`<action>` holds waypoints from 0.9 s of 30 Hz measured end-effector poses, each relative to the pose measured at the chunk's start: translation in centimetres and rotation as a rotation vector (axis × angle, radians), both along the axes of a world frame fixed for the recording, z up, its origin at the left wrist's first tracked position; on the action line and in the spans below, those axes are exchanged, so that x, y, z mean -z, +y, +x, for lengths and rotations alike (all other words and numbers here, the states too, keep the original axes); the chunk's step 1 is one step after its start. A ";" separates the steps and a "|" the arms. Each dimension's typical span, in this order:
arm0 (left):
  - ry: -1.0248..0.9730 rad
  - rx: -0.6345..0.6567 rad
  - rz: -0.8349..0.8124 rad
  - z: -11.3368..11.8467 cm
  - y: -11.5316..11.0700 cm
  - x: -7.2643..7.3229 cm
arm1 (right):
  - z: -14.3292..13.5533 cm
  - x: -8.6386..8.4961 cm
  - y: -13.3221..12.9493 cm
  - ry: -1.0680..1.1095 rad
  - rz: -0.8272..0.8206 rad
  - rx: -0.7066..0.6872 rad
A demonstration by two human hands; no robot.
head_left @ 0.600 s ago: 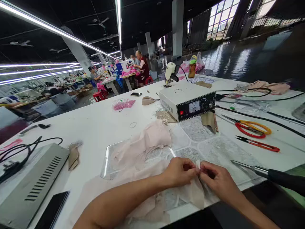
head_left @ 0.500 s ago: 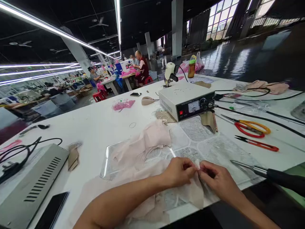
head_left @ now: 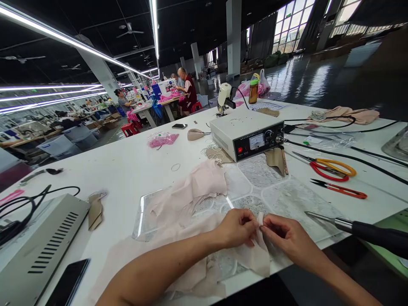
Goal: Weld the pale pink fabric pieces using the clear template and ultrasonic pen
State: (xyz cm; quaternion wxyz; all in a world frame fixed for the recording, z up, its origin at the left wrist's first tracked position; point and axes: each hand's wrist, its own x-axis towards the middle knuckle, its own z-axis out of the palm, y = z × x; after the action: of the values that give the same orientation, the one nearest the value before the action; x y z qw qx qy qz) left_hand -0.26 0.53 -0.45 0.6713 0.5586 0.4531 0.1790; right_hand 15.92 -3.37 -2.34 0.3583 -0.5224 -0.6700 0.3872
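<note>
Everything on the white table (head_left: 127,165) is appearing slightly farther left in my view than in the earlier frame, while the left hand (head_left: 237,229) and right hand (head_left: 288,238) are keeping their pose, close together. Near the table's front edge, thumbs and fingers are pinching the narrow upper end of a pale pink cloth strip (head_left: 262,257), the left hand from 1 side, the right hand from the other. Its long axis is running roughly toward me, the pinched end pointing up and away, the wider end hanging low.

Beneath, a clear sheet (head_left: 296,204) is covering part of the table. A pile of pink cloth (head_left: 204,178) is lying on it, slanting from near left to far right. To the right, a black-handled tool (head_left: 344,224) is pointing its metal tip left; orange snips (head_left: 346,190) and red-and-yellow scissors (head_left: 333,171) are lying beyond. Farther back, a white control box (head_left: 247,127) is facing me with its meter.

Across the room, a person in dark red (head_left: 190,91) is sitting at a sewing machine (head_left: 165,87), strip lights (head_left: 154,25) are glowing overhead, and tall windows (head_left: 291,25) are brightening the shiny floor (head_left: 298,80).
</note>
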 end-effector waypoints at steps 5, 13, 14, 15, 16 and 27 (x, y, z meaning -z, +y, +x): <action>-0.028 -0.030 -0.051 0.0 -0.1 0.3 | -0.6 1.1 -0.1 -0.175 0.264 0.175; -0.091 -0.072 -0.048 -0.4 0.1 0.4 | -0.1 0.7 -0.3 -0.206 0.118 0.218; -0.075 -0.056 -0.032 -0.4 0.1 0.4 | 0.1 0.7 -0.3 -0.203 0.089 0.210; -0.053 -0.039 -0.013 -0.4 0.1 0.3 | 0.4 0.7 -0.2 -0.202 0.065 0.200; -0.025 -0.022 0.009 -0.4 0.0 0.2 | 0.7 0.8 -0.2 -0.200 0.047 0.195; 0.191 0.302 0.808 -1.1 -0.5 -0.6 | 3.9 1.3 -0.3 -0.457 0.297 0.277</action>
State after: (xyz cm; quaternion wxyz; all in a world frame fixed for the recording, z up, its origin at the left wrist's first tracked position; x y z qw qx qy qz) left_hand -1.39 -0.01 0.17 0.3727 0.8502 0.3202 0.1891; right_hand 19.86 -3.71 -3.67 0.3202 -0.6240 -0.7050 0.1049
